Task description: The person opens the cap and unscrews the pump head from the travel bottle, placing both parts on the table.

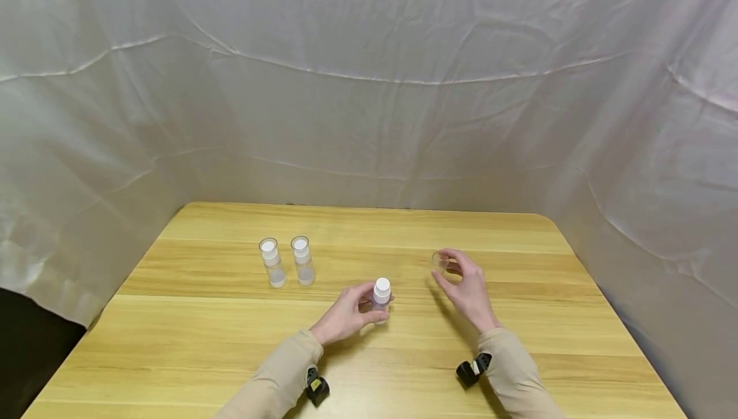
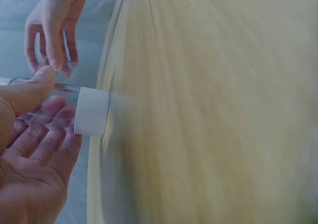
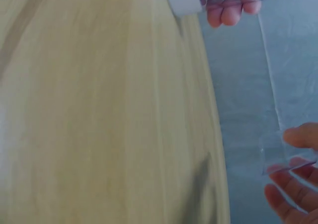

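Observation:
My left hand (image 1: 344, 314) grips a small clear bottle (image 1: 382, 292) with a white top, upright close over the table. The left wrist view shows the thumb on one side of it, fingers on the other, and a white base (image 2: 92, 112) below them. Off to the right, my right hand (image 1: 469, 287) pinches a see-through cap (image 3: 276, 154) between thumb and fingers, raised above the table. The uncapped white top of the held bottle faces up.
Two similar bottles stand side by side at the left, a left one (image 1: 275, 273) and a right one (image 1: 305, 270), each under a clear cap. The wooden table (image 1: 369, 230) has pale cloth (image 1: 369, 131) hanging behind it and along both sides.

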Demonstrator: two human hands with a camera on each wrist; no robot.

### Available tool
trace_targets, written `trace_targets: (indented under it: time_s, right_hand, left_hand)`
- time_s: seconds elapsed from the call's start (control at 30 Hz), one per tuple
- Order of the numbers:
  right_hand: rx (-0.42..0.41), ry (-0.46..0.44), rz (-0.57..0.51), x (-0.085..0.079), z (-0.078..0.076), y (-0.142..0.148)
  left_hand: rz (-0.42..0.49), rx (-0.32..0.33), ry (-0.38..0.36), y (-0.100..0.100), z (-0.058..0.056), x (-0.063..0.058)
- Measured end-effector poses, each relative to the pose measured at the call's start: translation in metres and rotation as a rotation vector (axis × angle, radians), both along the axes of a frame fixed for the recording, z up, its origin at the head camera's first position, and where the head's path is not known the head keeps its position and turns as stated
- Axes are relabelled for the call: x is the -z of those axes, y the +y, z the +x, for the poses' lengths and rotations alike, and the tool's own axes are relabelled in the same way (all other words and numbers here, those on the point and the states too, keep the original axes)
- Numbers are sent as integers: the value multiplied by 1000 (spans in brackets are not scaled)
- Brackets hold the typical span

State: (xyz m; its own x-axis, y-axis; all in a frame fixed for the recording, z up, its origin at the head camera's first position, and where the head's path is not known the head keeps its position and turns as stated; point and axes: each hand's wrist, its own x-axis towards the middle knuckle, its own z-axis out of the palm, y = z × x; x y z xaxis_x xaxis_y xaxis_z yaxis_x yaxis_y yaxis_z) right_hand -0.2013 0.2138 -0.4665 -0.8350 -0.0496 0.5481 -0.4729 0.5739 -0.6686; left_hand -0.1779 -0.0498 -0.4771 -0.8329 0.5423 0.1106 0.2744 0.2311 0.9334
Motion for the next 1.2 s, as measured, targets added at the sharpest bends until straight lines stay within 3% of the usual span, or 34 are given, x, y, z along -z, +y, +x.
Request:
trace_targets:
  time_s: [0.23,0.43,0.77,1.2]
  right_hand:
    - [46,-155,44,1,1,4]
    - [83,-233,71,4,1,5]
    - [97,-291,105,8,0,7]
    - [122,-295,146,10,-2,8]
  left_hand:
    - [3,7,3,0,0,0]
    - [6,15,1,0,0,0]
    - [10,22,-7,-1,0,1]
    - [12,20,-11,-1,0,1]
